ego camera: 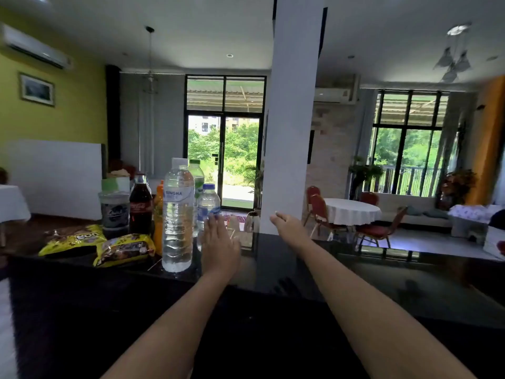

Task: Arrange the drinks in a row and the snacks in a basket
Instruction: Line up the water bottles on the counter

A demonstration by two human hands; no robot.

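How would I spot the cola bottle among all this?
Find the black counter, then the cluster of drinks at its left. Left of the tall water bottle and the orange bottle stands the cola bottle: the only one with dark liquid and a red label.

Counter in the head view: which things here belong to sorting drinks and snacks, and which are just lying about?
Job: big water bottle, small water bottle, cola bottle, orange bottle, green-capped bottle, far snack pack, near snack pack.
Lying about: round table, red chair, wall picture.
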